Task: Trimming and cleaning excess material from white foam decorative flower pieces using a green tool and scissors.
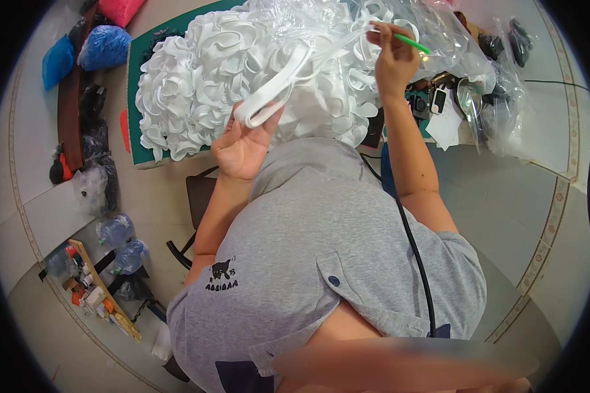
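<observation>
- L hand [246, 147], center-left of frame, holds white strap loop [276, 80] b/w thumb & fingers; hold looks light, palm mostly bare.
- R hand [395, 62], upper right of center, has fingers closed around slim green tool [412, 43]; exact kind unclear. Strap's far end runs up to R fingertips; can't tell if they pinch it too.
- Strap loop hangs over front of white heap [203, 85], upper center, same color & looks like same material.
- Risk: loop could slip out of L hand if strap is pulled hard from R side, since L hold seems loose.
- Risk: strands prob. snag or tangle in heap; loose curls lie right under the span b/w hands.
- Risk: green tool could drop or poke the strap, as R fingers may be doing 2 jobs at once.
- In the way: clear plastic bag [462, 49], upper right, bunched by R hand; might catch tool or strap.
- Near R forearm, right of center: white device [440, 99] & white paper [444, 130], easy to knock w/ elbow.
- Under heap: green tabletop [136, 111], mostly covered, so little room to lay stuff down.
- Black cable [410, 236] runs down over gray shirt [328, 216], lower center; poss. snag.
- Upper left: blue bag [108, 47], pink bag [119, 9], well clear of hands.
</observation>
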Demonstrator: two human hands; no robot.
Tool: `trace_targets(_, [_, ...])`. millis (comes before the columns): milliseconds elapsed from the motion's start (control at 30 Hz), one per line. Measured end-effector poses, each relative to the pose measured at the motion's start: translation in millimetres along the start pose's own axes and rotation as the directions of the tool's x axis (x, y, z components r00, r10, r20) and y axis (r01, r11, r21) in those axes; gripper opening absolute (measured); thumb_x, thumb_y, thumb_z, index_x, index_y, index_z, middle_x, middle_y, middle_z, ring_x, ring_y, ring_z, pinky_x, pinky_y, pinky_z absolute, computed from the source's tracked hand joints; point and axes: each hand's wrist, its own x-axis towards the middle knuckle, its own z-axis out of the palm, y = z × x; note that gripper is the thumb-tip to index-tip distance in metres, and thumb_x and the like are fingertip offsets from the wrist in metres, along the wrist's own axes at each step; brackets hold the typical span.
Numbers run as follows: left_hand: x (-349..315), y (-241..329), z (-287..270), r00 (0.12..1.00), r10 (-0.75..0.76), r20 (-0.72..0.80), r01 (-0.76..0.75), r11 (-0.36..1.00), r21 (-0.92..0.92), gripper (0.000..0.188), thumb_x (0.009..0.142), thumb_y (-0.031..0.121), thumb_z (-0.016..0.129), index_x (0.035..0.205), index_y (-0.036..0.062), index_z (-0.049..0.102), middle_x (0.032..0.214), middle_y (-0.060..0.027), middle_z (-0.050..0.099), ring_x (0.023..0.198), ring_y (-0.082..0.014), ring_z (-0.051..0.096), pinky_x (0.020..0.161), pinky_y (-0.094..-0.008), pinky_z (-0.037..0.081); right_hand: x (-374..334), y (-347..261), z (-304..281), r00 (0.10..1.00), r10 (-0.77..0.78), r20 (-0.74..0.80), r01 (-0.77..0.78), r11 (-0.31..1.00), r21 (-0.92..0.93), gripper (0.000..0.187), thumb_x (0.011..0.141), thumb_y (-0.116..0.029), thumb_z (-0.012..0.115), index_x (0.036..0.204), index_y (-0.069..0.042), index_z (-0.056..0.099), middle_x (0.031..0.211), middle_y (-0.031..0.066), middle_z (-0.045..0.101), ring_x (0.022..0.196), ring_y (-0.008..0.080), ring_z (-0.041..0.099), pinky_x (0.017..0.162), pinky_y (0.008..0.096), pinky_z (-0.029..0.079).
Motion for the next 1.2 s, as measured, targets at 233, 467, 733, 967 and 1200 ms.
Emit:
trace_targets(233, [13.7, -1.6, -25.0, 0.884, -0.466, -0.033, 0.457, 0.848, 0.268, 0.052, 0.09, 0.046, 0.045, 0.116, 0.0013, 0.048, 0.111, -0.023, 0.058, 0.102, -0.0342, 0.056, 0.094, -0.0455, 0.04, -39.8, -35.7, 29.5, 0.762, 0.379, 0.524, -0.583, 0.754, 0.302, 0.017, 0.091, -0.017, 0.056, 0.095, -0.001, 0.057, 0.09, 0.0112, 0.066, 0.075, 0.016, 0.064, 0.066, 0.0284, 0.054])
trace_targets(467, [29.2, -22.4, -10.7, 0.919, -0.128, -0.372, 0.371, 0.595, 0.713, 0.035, 0.094, 0.031, 0.051, 0.104, -0.0012, 0.059, 0.07, -0.0041, 0.059, 0.053, -0.0112, 0.055, 0.057, -0.0272, 0.048, -47.0, -66.3, 33.1, 0.668, 0.188, 0.72, -0.483, 0.846, 0.227, 0.015, 0.091, -0.009, 0.054, 0.096, 0.004, 0.06, 0.091, 0.0132, 0.066, 0.078, 0.0187, 0.065, 0.071, 0.0308, 0.055])
trace_targets(733, [23.0, -15.1, -18.0, 0.972, 0.045, -0.229, 0.156, 0.606, 0.78, 0.036, 0.096, 0.034, 0.046, 0.097, 0.0009, 0.062, 0.071, -0.0029, 0.059, 0.061, -0.0098, 0.054, 0.064, -0.0249, 0.047, 9.7, 13.4, -30.2, 0.861, 0.342, 0.377, -0.386, 0.921, 0.047, 0.019, 0.089, -0.018, 0.059, 0.092, 0.001, 0.062, 0.087, 0.0111, 0.066, 0.074, 0.0181, 0.065, 0.071, 0.0316, 0.054])
trace_targets(967, [28.2, -20.4, 8.3, 0.968, -0.058, -0.243, 0.165, 0.878, 0.449, 0.034, 0.097, 0.026, 0.043, 0.116, 0.0003, 0.053, 0.109, -0.0127, 0.059, 0.103, -0.0246, 0.057, 0.088, -0.039, 0.046, -47.0, -37.5, 21.6, 0.784, 0.057, 0.618, -0.009, 0.997, -0.08, 0.016, 0.087, -0.012, 0.06, 0.098, -0.001, 0.062, 0.088, 0.0072, 0.065, 0.077, 0.0151, 0.063, 0.066, 0.0275, 0.05])
trace_targets(1200, [26.3, -22.3, 16.5, 0.937, -0.229, -0.265, 0.302, 0.911, 0.282, 0.036, 0.094, 0.028, 0.05, 0.111, -0.0034, 0.054, 0.102, -0.0119, 0.061, 0.101, -0.0238, 0.059, 0.091, -0.0379, 0.045, -62.6, -29.8, 36.0, 0.59, -0.141, 0.795, 0.445, 0.878, -0.174, 0.019, 0.074, -0.006, 0.065, 0.092, -0.005, 0.06, 0.095, 0.0093, 0.059, 0.082, 0.0302, 0.059, 0.07, 0.034, 0.049])
